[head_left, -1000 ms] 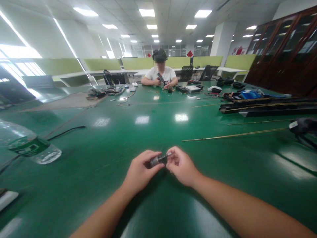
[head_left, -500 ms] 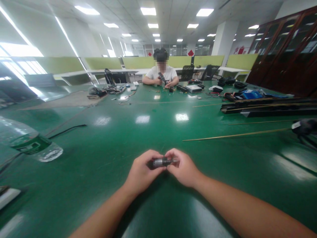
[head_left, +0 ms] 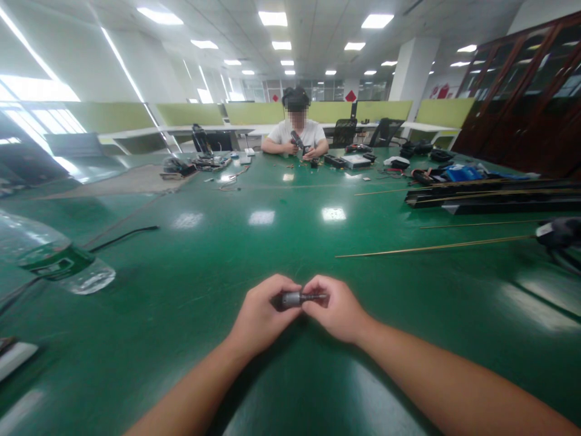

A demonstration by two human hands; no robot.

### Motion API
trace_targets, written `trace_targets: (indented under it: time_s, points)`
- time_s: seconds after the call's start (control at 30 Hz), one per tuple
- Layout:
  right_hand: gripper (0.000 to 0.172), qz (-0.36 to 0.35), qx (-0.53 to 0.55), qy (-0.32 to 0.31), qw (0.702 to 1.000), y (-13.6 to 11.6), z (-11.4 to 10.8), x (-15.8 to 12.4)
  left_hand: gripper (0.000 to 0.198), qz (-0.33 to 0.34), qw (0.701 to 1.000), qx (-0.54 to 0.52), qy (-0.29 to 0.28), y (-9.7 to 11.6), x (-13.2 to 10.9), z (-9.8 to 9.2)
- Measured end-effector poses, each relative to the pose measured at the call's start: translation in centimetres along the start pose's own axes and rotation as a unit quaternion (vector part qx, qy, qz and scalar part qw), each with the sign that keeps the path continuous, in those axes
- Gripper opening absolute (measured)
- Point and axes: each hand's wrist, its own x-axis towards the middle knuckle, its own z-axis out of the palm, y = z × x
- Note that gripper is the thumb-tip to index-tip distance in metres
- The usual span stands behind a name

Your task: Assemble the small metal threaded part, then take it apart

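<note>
Both my hands meet above the green table [head_left: 272, 254] around a small grey metal cylinder with a thin dark shaft [head_left: 291, 299]. Its fat body lies in my left hand [head_left: 263, 312], the thumb below and the fingers curled over the top. My right hand [head_left: 338, 309] is closed round the shaft end, which points right and shows between thumb and forefinger. The piece is held roughly level. Its left end is hidden inside my left palm, and I cannot make out its exact kind.
On the left lies a clear plastic bottle [head_left: 68, 263] beside a black cable [head_left: 124, 237]. Long thin brass rods [head_left: 431, 247] and black rails [head_left: 494, 197] lie to the right. Across the table sits a person [head_left: 296, 133] holding a dark tool, among scattered parts.
My right fingers have shifted slightly at the shaft, and the wide dark collar seen before now looks narrower. Both hands keep their hold in nearly the same place.
</note>
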Motion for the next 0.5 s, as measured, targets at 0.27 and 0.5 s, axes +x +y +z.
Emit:
trace_targets:
  time_s: [0.27,0.5]
  points:
    - [0.008,0.008,0.005,-0.007,1.000,0.01,-0.04,0.02,0.018,-0.003,1.000,0.013,0.007,0.05,-0.17,0.00]
    - [0.007,0.011,-0.005,-0.004,1.000,-0.01,-0.11,0.02,0.016,-0.004,1.000,0.024,0.013,0.22,-0.11,-0.10]
